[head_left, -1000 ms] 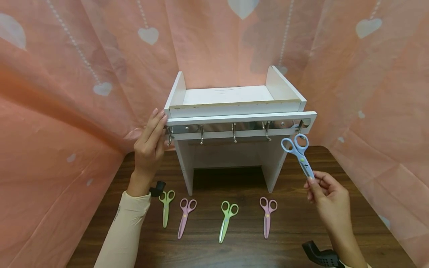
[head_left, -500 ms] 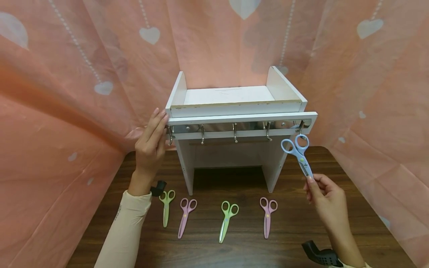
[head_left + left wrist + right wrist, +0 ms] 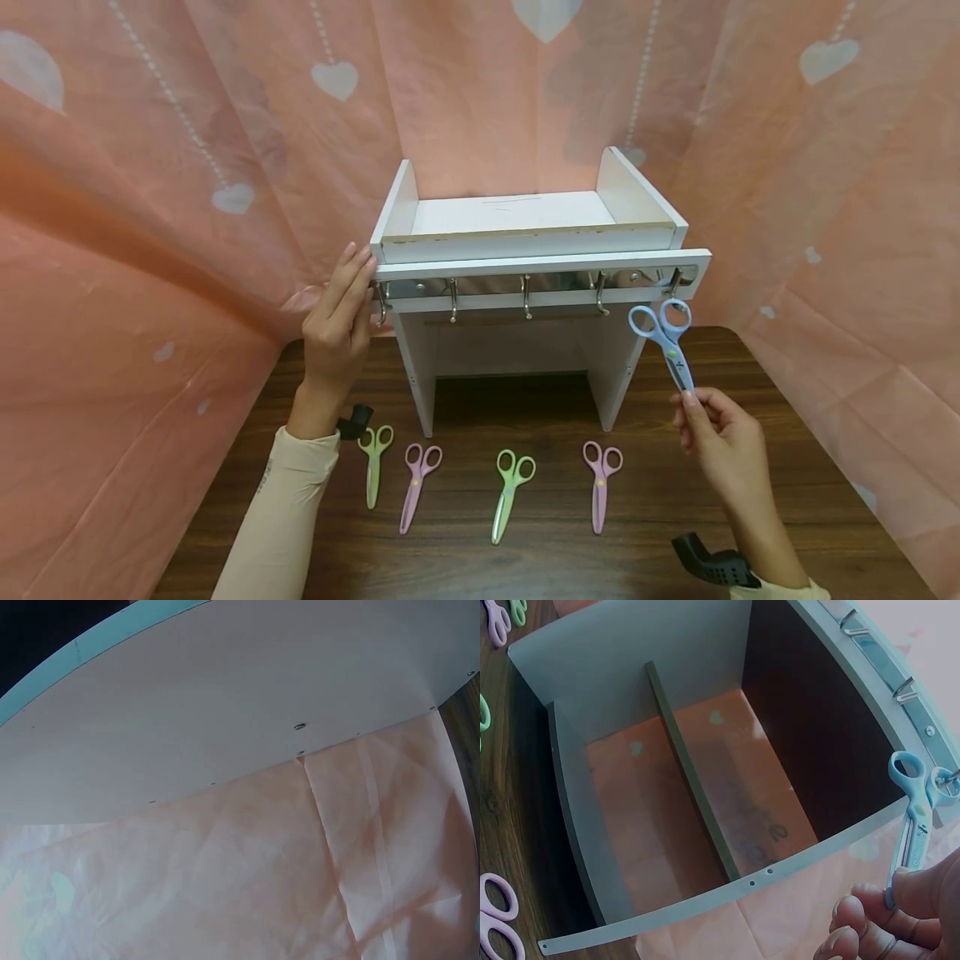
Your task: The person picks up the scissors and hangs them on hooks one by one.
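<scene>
Blue scissors hang blade-down at the rightmost metal hook of a white hook rail. My right hand pinches their blade end between thumb and fingers. In the right wrist view, the tip of a hook shows at one handle loop of the scissors. With fingers extended, my left hand rests against the rail's left end. The left wrist view shows only a white side panel and the curtain, with that hand out of sight.
The rail fronts a white shelf unit on a dark wooden table. Before it lie green scissors, pink scissors, more green scissors and more pink scissors. A pink curtain surrounds the table.
My right hand has shifted slightly left, bringing the lower end of the blue scissors with it, so they hang a little straighter. My left hand stays at the rail.
</scene>
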The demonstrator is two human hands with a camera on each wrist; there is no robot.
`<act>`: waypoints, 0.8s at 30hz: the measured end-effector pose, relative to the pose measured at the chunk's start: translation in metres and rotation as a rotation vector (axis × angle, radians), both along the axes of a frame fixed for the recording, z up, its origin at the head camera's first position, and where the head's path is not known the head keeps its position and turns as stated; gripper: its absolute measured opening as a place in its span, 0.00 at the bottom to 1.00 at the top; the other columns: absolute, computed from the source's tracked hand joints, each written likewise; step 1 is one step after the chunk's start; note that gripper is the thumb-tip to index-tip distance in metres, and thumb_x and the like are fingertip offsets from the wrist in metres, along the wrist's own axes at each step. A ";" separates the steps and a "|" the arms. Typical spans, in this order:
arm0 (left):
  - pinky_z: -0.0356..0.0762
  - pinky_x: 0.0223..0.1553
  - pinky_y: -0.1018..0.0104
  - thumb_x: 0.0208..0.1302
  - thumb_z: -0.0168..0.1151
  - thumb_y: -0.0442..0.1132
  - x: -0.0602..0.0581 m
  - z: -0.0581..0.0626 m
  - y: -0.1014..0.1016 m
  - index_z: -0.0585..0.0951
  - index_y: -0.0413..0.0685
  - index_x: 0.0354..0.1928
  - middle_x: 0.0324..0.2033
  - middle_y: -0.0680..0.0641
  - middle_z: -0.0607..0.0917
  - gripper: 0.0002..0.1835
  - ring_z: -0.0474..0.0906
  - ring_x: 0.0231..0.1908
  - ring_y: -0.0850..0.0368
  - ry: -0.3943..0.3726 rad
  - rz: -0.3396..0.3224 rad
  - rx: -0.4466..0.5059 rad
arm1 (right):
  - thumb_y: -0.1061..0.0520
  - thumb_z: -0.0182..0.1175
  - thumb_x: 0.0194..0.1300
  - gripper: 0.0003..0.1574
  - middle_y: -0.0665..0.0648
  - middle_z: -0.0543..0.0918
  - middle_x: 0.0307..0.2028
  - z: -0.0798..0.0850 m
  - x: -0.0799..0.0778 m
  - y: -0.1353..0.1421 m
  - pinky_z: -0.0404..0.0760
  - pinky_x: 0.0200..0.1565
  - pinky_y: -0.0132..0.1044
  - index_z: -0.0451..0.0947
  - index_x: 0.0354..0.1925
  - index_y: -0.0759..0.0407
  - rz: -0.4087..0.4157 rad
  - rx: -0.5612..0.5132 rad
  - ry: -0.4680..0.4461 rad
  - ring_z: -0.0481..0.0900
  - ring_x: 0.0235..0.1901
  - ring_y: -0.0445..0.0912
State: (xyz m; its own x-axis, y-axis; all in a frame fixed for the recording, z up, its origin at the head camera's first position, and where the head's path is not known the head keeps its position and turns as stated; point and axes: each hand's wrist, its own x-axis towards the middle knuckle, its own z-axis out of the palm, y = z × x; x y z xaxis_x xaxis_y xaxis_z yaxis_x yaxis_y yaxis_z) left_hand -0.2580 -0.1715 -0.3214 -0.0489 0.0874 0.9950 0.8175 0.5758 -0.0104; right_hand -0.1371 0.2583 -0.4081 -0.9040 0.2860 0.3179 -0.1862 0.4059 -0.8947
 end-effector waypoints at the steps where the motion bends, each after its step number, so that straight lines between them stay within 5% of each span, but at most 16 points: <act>1: 0.77 0.63 0.56 0.56 0.63 0.13 0.000 0.000 0.000 0.84 0.31 0.55 0.55 0.35 0.84 0.23 0.77 0.62 0.39 -0.001 -0.001 -0.003 | 0.55 0.53 0.79 0.17 0.55 0.80 0.24 0.000 0.000 0.000 0.79 0.19 0.31 0.79 0.44 0.69 0.001 0.004 -0.002 0.75 0.18 0.42; 24: 0.77 0.63 0.55 0.56 0.64 0.13 0.002 0.002 0.000 0.84 0.32 0.55 0.55 0.35 0.84 0.23 0.77 0.62 0.38 -0.003 0.008 -0.001 | 0.56 0.49 0.81 0.20 0.57 0.81 0.25 -0.001 -0.005 0.005 0.79 0.20 0.33 0.77 0.48 0.74 0.098 -0.010 0.008 0.76 0.19 0.43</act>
State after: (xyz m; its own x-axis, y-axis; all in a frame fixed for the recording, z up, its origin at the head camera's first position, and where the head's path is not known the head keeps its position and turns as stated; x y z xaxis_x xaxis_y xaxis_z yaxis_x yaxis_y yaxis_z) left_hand -0.2561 -0.1710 -0.3194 -0.0527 0.0878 0.9947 0.8127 0.5826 -0.0084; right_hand -0.1420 0.2634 -0.4092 -0.9251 0.1992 0.3232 -0.2322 0.3764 -0.8969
